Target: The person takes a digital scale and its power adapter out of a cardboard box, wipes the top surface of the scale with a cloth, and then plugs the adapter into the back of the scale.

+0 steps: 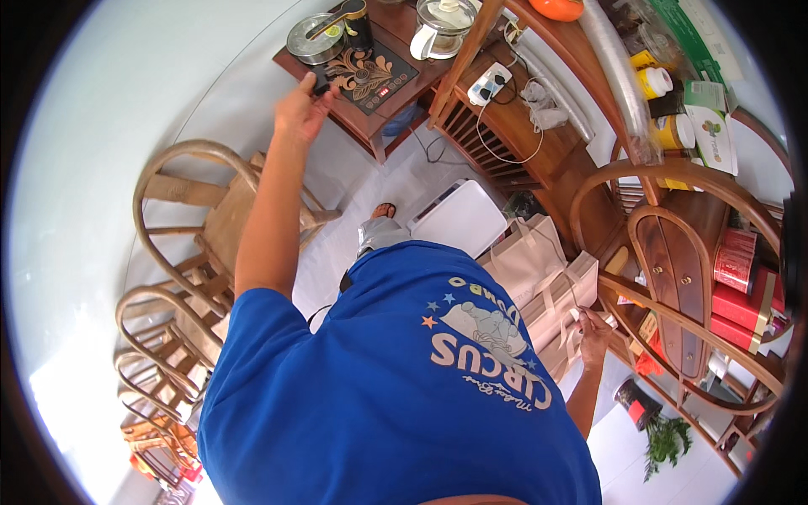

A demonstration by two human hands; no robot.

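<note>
My left hand [307, 107] is raised at the upper left over the corner of a wooden side table [353, 117], with its fingers on a small black object [321, 81]. Beside that object are a decorated black board [372, 79], a round metal pot with a glass lid [315, 39] and a black cylindrical container [358, 31]. A white-handled glass kettle [442, 31] stands farther right. Low at the right, my right hand [592, 331] holds a thin cord or strap against pale pink tote bags [549, 293]. What its fingers cover cannot be seen.
Wooden armchairs [189, 208] line the left side. A white lidded bin [459, 221] stands on the floor ahead. At right are a wooden cabinet with a power strip [490, 83], bottles [656, 82], red boxes [738, 306] and a curved chair frame [669, 170]. A potted plant [666, 442] stands lower right.
</note>
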